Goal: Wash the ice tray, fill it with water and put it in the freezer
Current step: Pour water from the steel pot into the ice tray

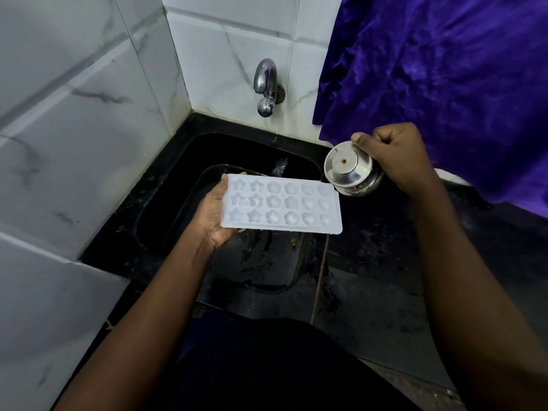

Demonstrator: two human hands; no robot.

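Now gripping white plastic ice tray (281, 204) with star, flower and heart moulds by its left end, left hand (212, 213) curled under, level above black sink (166, 221). Clamped in right hand (394, 155): small shiny steel pot (350, 173), tipped just beside tray's far right corner.

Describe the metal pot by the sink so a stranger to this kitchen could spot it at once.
Start at the black sink under the wall tap. Just past its right rim, below the purple cloth, the right hand grips a small steel pot. Unlike the flat white ice tray beside it, it is round and mirror-shiny.
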